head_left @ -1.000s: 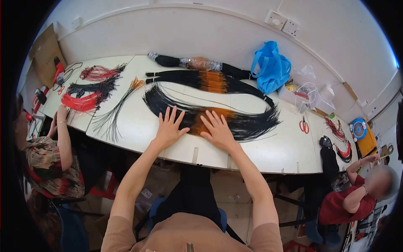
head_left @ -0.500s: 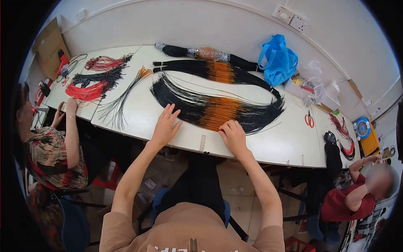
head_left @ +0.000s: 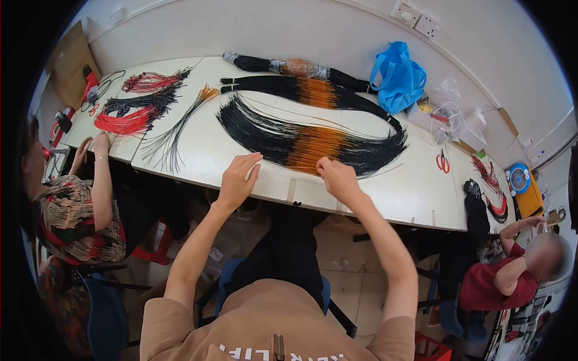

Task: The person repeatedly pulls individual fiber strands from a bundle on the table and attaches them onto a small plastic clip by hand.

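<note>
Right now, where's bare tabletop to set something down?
Bare: between the fanned wires and orange scissors; between the fanned wires and thin wire bunch. Crowded: back, around wrapped bundle and blue bag; left, around red and black wires.

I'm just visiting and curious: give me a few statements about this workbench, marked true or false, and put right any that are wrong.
1. The right hand is at the near edge of the loose black-and-orange strands. True.
2. The scissors lie left of those strands. False: the scissors lie to their right.
3. A blue bag sits at the back of the table. True.
4. The left hand holds the blue bag. False: the left hand holds nothing that shows.
5. Red strands lie toward the table's left end. True.
</note>
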Demonstrator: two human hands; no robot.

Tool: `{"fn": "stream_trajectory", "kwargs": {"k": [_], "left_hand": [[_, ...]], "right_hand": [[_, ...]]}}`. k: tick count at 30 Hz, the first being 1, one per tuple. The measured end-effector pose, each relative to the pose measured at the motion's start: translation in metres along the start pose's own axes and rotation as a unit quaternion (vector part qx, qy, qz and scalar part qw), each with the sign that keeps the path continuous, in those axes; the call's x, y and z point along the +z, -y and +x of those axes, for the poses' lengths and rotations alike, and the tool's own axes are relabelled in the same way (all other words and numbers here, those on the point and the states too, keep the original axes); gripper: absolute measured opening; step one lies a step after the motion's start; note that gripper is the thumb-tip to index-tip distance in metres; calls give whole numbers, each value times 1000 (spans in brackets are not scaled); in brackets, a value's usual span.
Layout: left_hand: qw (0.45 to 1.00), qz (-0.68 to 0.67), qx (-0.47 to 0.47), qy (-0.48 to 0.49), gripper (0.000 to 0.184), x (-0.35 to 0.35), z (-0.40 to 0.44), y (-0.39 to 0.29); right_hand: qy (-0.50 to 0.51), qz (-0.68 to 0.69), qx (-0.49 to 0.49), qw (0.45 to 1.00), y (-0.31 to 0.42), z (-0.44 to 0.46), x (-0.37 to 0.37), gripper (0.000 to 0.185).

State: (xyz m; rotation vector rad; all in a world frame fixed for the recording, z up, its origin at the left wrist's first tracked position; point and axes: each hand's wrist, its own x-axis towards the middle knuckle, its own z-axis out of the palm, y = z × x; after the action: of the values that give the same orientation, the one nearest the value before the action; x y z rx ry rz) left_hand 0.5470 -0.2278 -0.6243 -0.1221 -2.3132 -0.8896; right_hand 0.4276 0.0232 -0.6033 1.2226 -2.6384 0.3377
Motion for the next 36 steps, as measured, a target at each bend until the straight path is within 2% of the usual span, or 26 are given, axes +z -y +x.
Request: {"fn": "stream_trajectory", "kwargs": {"k": [2, 3, 5, 7, 8, 10, 12, 13, 15, 16, 20, 22, 23, 25, 26, 30, 36], "left_hand": [[1000, 5, 10, -19, 25, -10, 2, -7], [999, 9, 19, -38, 24, -15, 4, -10], [997, 17, 34, -74, 23, -24, 5, -17], [996, 12, 28, -79, 22, -31, 4, -22], [996, 6, 23, -87, 22, -34, 3, -24], [994, -3, 15, -104, 21, -44, 4, -29], [994, -14, -10, -106, 21, -53, 3, -36], [993, -26, -38, -108, 21, -57, 2, -40], [988, -51, -94, -114, 20, -63, 2, -48], [987, -51, -96, -114, 20, -66, 4, -54], [996, -61, 39, -55, 19, -65, 27, -82], [992, -61, 107, 25, 18, -44, 33, -71], [992, -60, 108, 26, 18, -32, 32, -69], [978, -101, 30, 181, 13, -12, 31, -64], [977, -101, 32, 183, 13, -7, 30, -63], [940, -119, -20, 319, 13, 14, 19, -61], [945, -157, -117, 262, 15, 22, 0, -48]], "right_hand": [[-49, -103, -28, 993, -13, 15, -18, 10], [-133, -150, -49, 978, -19, 26, -41, 13], [-348, -136, -83, 924, -21, 37, -106, 11], [-490, -4, -19, 871, -7, 32, -156, 12], [-491, -3, -18, 871, 0, 27, -156, 12], [-285, 124, 40, 950, 24, 10, -149, 10], [-192, 60, 5, 980, 21, -2, -103, 9], [-135, 95, 21, 986, 21, -11, -88, 8], [-51, 179, 76, 980, 22, -28, -69, 5], [-49, 179, 75, 980, 25, -33, -68, 5], [28, 292, 111, 950, 33, -46, -62, 3], [41, 294, 112, 948, 37, -48, -61, 4], [52, 295, 114, 947, 38, -48, -62, 4], [72, 296, 118, 945, 40, -49, -63, 5], [70, 296, 120, 945, 40, -50, -61, 5], [56, 367, 128, 920, 31, -55, -46, 11], [-50, 381, 172, 907, 21, -60, -37, 15]]}}
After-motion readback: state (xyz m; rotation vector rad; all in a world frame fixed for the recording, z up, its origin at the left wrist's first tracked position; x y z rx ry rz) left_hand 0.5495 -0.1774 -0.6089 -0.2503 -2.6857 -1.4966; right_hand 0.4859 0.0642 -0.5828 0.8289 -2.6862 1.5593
